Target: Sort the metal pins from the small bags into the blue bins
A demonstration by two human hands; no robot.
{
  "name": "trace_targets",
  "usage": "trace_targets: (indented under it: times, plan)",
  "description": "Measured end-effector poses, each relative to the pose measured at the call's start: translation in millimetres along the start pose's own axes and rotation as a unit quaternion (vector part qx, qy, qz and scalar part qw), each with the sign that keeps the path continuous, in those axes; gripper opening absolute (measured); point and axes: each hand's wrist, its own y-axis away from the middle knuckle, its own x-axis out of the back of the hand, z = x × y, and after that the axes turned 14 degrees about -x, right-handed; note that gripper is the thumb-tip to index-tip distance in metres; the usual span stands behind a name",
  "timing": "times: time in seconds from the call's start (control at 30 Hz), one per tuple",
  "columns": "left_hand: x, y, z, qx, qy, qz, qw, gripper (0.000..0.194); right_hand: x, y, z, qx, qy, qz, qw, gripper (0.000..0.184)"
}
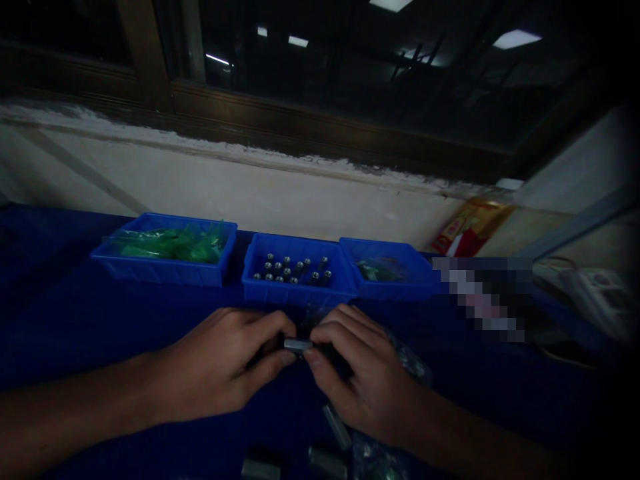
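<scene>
My left hand [227, 363] and my right hand [360, 377] meet over the dark blue table [75, 333]. Between their fingertips they pinch a small grey metal cylinder [298, 345], held level. Both hands have curled fingers. A crumpled clear plastic bag [413, 363] lies under and beside my right hand. Similar metal cylinders lie on the table below the hands, one [336, 425] by my right wrist and two others [327, 461] near the bottom edge.
Three blue bins stand in a row behind the hands: the left bin [165, 267] holds green plastic bags, the middle bin [300, 283] several upright metal cylinders, the right bin [400, 283] a few green pieces. A red and yellow box [467, 230] leans on the wall.
</scene>
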Motion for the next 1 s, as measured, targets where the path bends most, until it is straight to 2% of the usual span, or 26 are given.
trace_targets:
  times: [0.1, 0.23, 0.33, 0.43, 0.6, 0.77, 1.0]
  plan:
    - [0.5, -0.1, -0.8, -0.004, -0.003, -0.006, 1.0, 0.011, 0.0, 0.2, -0.2, -0.005, -0.004, -0.012, 1.0, 0.004]
    - [0.7, 0.5, -1.0, 0.001, -0.006, -0.008, 1.0, 0.017, -0.6, 0.7, -0.2, 0.001, -0.004, -0.009, 1.0, 0.014]
    - [0.0, 1.3, -0.9, 0.001, -0.005, -0.009, 1.0, 0.019, -1.7, 0.8, 0.1, 0.004, 0.001, -0.009, 1.0, 0.01]
    - [-0.4, 1.9, -0.9, -0.008, 0.0, 0.003, 1.0, 0.016, -2.5, 0.3, -0.6, 0.005, 0.015, -0.006, 1.0, 0.006]
    - [-0.1, 2.4, -0.6, -0.036, 0.017, 0.041, 0.998, 0.01, -3.0, -0.5, -2.7, 0.0, 0.032, -0.011, 0.999, 0.008]
    - [-0.5, 2.1, -0.3, -0.079, 0.023, 0.027, 0.996, 0.017, -3.5, -0.4, -2.3, -0.017, 0.014, -0.01, 1.0, 0.007]
    - [-2.7, 3.2, -2.7, -0.079, -0.008, 0.043, 0.996, 0.016, -5.1, 0.8, -1.3, -0.012, -0.016, -0.012, 1.0, 0.016]
